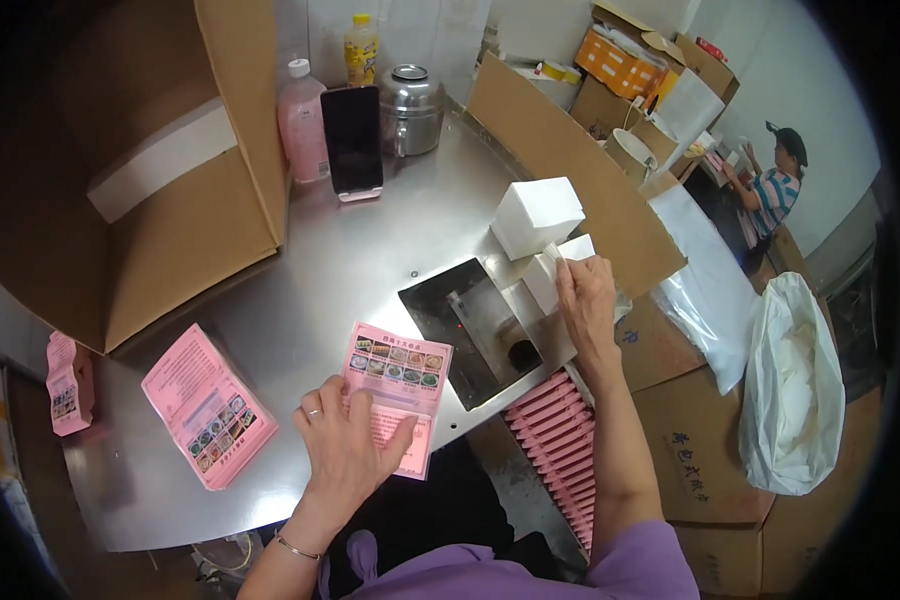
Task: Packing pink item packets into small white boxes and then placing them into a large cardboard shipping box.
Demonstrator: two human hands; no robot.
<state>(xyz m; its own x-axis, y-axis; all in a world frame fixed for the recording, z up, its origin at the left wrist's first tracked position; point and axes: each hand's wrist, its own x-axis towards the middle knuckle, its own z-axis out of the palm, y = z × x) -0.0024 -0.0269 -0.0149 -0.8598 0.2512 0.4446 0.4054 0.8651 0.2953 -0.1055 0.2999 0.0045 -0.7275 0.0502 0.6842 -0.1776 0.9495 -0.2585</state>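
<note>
A pink packet (397, 395) lies flat on the steel worktop (350, 260) near its front edge, pinned under the left hand (345, 440), fingers spread. The right hand (585, 295) pinches a small white box (560, 265) above the dark machine (475, 330), beside a larger white box (535, 215).

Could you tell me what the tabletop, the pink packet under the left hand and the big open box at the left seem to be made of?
Tabletop: apparently stainless steel, brushed grey with soft reflections. Pink packet under the left hand: flat, with printed pictures; probably thin card or paper, though plastic film is possible. Big open box: corrugated cardboard, matt brown with folded flaps.
</note>
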